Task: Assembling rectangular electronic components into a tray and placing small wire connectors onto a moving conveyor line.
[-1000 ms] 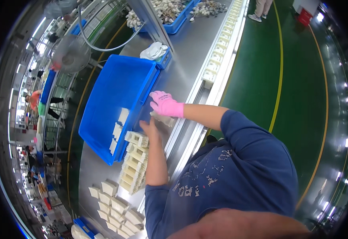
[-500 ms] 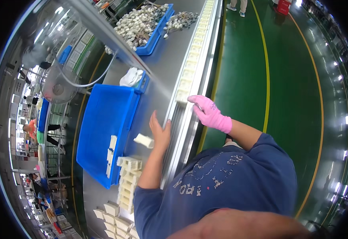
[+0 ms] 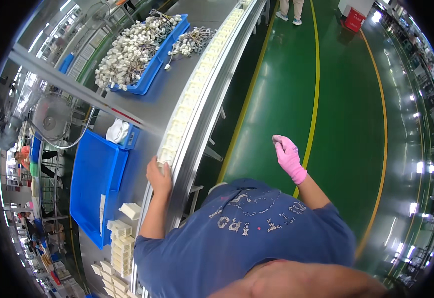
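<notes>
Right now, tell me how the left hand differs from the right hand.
The left hand is bare; the right hand wears a pink glove. The left hand is at the near end of the row of pale parts; the right hand is off to the side, above the green floor. Both extend from blue sleeves.

A glossy green floor (image 3: 281, 89) carries a long painted yellow line (image 3: 317, 74). Farther off, a square red box (image 3: 354, 20) stands right of a person in pale trousers (image 3: 290, 7). Leftward, a round caged grey fan (image 3: 50, 119) appears below a slanting grey metal post (image 3: 73, 84).
</notes>
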Demonstrator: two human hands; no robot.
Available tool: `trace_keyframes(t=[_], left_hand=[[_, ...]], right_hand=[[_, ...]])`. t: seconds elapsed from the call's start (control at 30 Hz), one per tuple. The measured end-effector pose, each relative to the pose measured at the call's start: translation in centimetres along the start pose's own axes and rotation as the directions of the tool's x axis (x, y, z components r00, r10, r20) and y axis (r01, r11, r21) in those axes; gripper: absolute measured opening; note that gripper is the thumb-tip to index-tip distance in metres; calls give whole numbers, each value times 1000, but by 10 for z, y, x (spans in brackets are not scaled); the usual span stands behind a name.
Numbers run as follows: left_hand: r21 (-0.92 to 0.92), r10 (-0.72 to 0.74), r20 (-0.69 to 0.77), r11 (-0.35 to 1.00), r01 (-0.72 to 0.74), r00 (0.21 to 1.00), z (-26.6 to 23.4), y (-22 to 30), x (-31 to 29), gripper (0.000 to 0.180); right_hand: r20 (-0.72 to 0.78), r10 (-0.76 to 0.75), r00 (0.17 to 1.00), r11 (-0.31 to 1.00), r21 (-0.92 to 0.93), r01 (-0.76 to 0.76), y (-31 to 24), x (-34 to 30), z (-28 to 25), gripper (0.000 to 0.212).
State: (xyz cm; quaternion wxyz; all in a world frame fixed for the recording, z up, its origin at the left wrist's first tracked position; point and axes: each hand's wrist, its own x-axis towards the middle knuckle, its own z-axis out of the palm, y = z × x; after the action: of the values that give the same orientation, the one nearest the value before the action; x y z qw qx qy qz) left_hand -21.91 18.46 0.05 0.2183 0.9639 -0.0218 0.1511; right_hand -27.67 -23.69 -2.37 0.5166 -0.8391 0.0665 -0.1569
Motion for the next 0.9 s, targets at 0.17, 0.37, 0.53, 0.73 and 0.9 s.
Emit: trace_keyframes(t=[0.17,0.37,0.53,0.73,0.9], left_hand=[[39,-39,34,999,38,999,14,20,19,49],[-199,-188,47,961,194,981,31,17,51,49],[233,-354,-81,902,363,932,28,40,141,51],[101,-26,44,995,21,999,100,122,281,42],[-10,-34,135,999,36,990,165,164,380,38]], right_hand=[[45,-74,996,997,-20,75,27,70,-2,19],[222,-316,922,944,-23,329,41,180,7,21],[238,-258,937,961,-36,274,58,268,-11,19],[182,-155,971,986,-32,164,102,358,-33,18],[294,-105,950,994,-2,111,144,425,-49,18]])
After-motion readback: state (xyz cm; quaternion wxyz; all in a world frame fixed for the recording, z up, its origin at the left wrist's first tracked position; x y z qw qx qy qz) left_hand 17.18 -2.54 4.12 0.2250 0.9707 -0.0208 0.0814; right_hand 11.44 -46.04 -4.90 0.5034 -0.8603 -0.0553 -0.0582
